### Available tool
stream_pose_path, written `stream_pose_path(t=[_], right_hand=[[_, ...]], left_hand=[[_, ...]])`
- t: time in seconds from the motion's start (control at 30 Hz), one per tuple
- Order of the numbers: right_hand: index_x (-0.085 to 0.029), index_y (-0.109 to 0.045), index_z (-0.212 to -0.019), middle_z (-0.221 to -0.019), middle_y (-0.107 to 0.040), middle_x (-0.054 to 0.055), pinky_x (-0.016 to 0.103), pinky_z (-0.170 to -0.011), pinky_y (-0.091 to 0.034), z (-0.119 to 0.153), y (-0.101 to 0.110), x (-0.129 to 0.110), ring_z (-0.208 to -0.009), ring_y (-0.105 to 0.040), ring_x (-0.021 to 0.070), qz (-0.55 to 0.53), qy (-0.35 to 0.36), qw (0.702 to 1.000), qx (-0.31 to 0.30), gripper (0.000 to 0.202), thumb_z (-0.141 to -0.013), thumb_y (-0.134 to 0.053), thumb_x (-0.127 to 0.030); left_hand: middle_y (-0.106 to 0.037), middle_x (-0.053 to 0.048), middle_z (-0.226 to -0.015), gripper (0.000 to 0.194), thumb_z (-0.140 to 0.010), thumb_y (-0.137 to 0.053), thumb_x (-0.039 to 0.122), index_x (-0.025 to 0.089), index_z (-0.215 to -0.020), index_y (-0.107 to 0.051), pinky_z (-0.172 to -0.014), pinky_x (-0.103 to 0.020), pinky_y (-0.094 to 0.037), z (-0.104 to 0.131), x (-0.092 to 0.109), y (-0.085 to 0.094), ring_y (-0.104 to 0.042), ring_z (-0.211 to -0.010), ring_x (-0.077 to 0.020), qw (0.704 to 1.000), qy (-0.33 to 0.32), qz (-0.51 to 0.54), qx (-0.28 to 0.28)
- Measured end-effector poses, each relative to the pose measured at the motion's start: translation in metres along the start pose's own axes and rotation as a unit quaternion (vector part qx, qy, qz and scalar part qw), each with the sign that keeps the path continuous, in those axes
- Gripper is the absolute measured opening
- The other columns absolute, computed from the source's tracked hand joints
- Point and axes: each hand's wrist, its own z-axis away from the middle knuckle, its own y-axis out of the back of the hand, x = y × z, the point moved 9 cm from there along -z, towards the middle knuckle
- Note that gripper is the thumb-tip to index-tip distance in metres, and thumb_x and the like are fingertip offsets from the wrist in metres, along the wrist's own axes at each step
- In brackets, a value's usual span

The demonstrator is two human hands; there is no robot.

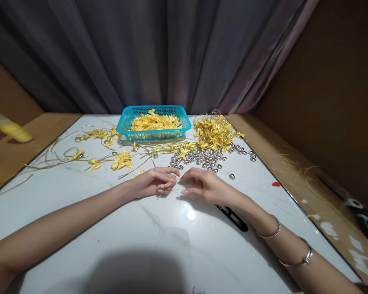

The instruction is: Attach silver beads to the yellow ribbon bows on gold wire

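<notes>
While one gold strand (159, 196) shows at left hand (155, 183), right hand (207, 185) faces it.
Left grip I cannot tell; right, released, has two bracelets (308, 256) behind.

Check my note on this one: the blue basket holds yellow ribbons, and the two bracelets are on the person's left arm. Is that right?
Not quite: the head view shows the two bracelets on the right arm, not the left. The blue basket does hold yellow ribbons.
</notes>
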Motion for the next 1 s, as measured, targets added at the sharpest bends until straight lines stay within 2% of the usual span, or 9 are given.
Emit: stream_pose_path(t=[0.1, 0.2, 0.3, 0.37, 0.47, 0.6, 0.77, 0.9, 1.0], right_hand=[[-0.013, -0.064, -0.079, -0.067, -0.061, 0.001, 0.020, -0.054, -0.036, -0.002, -0.012, 0.003, -0.057, -0.047, 0.0095, -0.068, -0.051, 0.996, -0.003, 0.010, -0.079, -0.061, -0.022], [-0.013, -0.062, -0.070, -0.058, -0.061, 0.000, 0.020, -0.052, -0.036, 0.001, -0.011, 0.000, -0.051, -0.047, 0.0088, -0.095, -0.068, 0.993, -0.003, 0.016, -0.083, -0.055, -0.021], [-0.013, -0.062, -0.074, -0.063, -0.062, 0.003, 0.022, -0.055, -0.037, 0.006, 0.006, -0.017, -0.055, -0.050, 0.0109, 0.025, -0.008, 0.999, 0.048, 0.017, -0.084, -0.049, -0.015], [-0.011, -0.062, -0.081, -0.066, -0.059, 0.007, 0.024, -0.056, -0.036, 0.012, 0.013, -0.034, -0.060, -0.050, 0.0140, 0.155, 0.054, 0.983, 0.083, 0.020, -0.084, -0.042, -0.012], [-0.009, -0.059, -0.085, -0.067, -0.056, 0.009, 0.027, -0.055, -0.035, 0.017, 0.014, -0.046, -0.061, -0.047, 0.0167, 0.281, 0.091, 0.950, 0.101, 0.022, -0.085, -0.037, -0.009], [-0.011, -0.055, -0.086, -0.070, -0.056, 0.008, 0.026, -0.054, -0.034, 0.016, 0.017, -0.036, -0.064, -0.048, 0.0165, 0.281, 0.049, 0.955, 0.084, 0.016, -0.083, -0.039, -0.007], [-0.015, -0.056, -0.075, -0.065, -0.052, 0.005, 0.025, -0.055, -0.030, 0.015, 0.021, -0.030, -0.062, -0.046, 0.0156, 0.310, 0.044, 0.947, 0.073, 0.017, -0.081, -0.043, -0.006], [-0.016, -0.053, -0.064, -0.057, -0.050, 0.004, 0.028, -0.058, -0.029, 0.014, 0.016, -0.033, -0.061, -0.044, 0.0170, 0.356, 0.092, 0.925, 0.096, 0.024, -0.083, -0.041, -0.006], [-0.015, -0.054, -0.075, -0.061, -0.056, 0.006, 0.028, -0.059, -0.031, 0.014, 0.017, -0.029, -0.059, -0.045, 0.0174, 0.319, 0.087, 0.931, 0.156, 0.017, -0.082, -0.041, -0.006]], left_hand=[[-0.042, 0.003, -0.052, 0.022, -0.072, -0.055, 0.008, 0.011, -0.093, -0.054, -0.048, -0.020, -0.025, 0.001, 0.003, -0.002, -0.027, -0.044, -0.0064, 1.000, -0.019, -0.004, -0.016], [-0.042, 0.004, -0.051, 0.020, -0.073, -0.059, 0.015, 0.013, -0.091, -0.052, -0.048, -0.020, -0.025, 0.002, 0.005, -0.005, -0.028, -0.044, -0.0068, 0.999, -0.018, -0.021, -0.027], [-0.050, 0.000, -0.060, 0.027, -0.083, -0.054, 0.039, 0.014, -0.092, -0.050, -0.052, -0.024, -0.031, 0.003, 0.007, -0.012, -0.039, -0.049, -0.0098, 0.994, -0.002, -0.109, -0.028], [-0.055, -0.003, -0.072, 0.034, -0.087, -0.047, 0.048, 0.015, -0.097, -0.048, -0.055, -0.026, -0.034, 0.001, 0.013, -0.016, -0.045, -0.056, -0.0118, 0.983, -0.012, -0.185, -0.003], [-0.046, 0.002, -0.066, 0.029, -0.088, -0.049, 0.045, 0.016, -0.093, -0.048, -0.052, -0.023, -0.027, -0.001, 0.018, -0.026, -0.037, -0.054, -0.0085, 0.978, -0.004, -0.207, 0.018], [-0.029, 0.007, -0.057, 0.020, -0.089, -0.051, 0.035, 0.017, -0.098, -0.050, -0.047, -0.022, -0.016, -0.004, 0.017, -0.037, -0.024, -0.049, -0.0076, 0.970, 0.021, -0.241, 0.011], [-0.028, 0.008, -0.054, 0.016, -0.089, -0.050, 0.033, 0.017, -0.092, -0.050, -0.045, -0.023, -0.014, -0.007, 0.008, -0.027, -0.022, -0.046, -0.0073, 0.965, 0.010, -0.260, 0.016], [-0.027, 0.009, -0.051, 0.020, -0.085, -0.055, 0.032, 0.014, -0.077, -0.050, -0.044, -0.021, -0.013, -0.009, 0.000, -0.016, -0.019, -0.044, -0.0054, 0.981, -0.002, -0.190, 0.029], [-0.025, 0.010, -0.048, 0.016, -0.083, -0.058, 0.026, 0.012, -0.078, -0.054, -0.043, -0.020, -0.010, -0.010, -0.001, -0.007, -0.014, -0.042, -0.0041, 0.993, -0.007, -0.091, 0.071]])
